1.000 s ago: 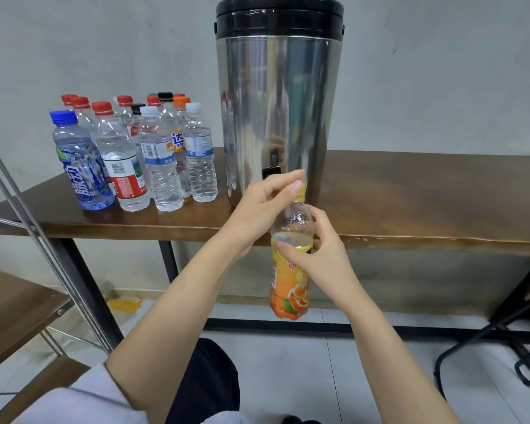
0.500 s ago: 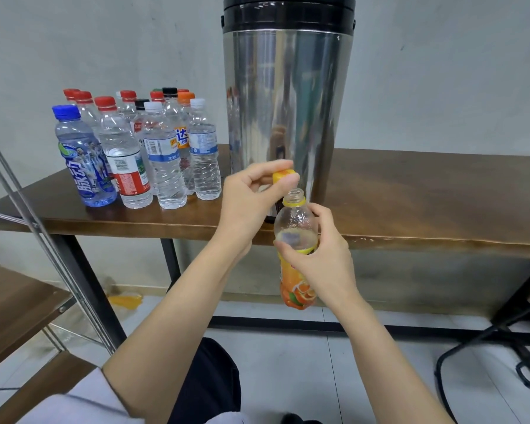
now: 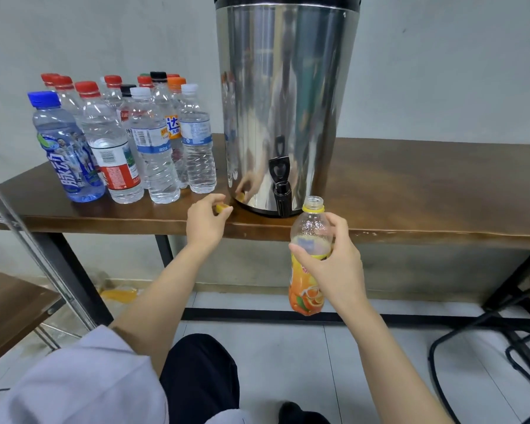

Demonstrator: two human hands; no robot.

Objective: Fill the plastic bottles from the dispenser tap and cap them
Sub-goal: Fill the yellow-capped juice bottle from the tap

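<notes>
My right hand (image 3: 331,255) grips an uncapped clear bottle with an orange label (image 3: 308,289), held upright in front of the table edge, its open mouth just right of and slightly below the black tap (image 3: 280,185). The tap sticks out low on the tall steel dispenser (image 3: 285,99). My left hand (image 3: 207,221) pinches the yellow cap (image 3: 221,207) at the table surface, left of the dispenser's base. The bottle looks empty.
Several capped plastic bottles (image 3: 126,139) stand grouped at the back left of the brown wooden table (image 3: 426,191). A metal-framed wooden shelf (image 3: 16,298) stands at left, black chair legs (image 3: 487,341) at lower right. My knee is below.
My left hand took the yellow cap off the bottle and carried it left and down to the table. My right hand moved the open bottle right, below the tap.
</notes>
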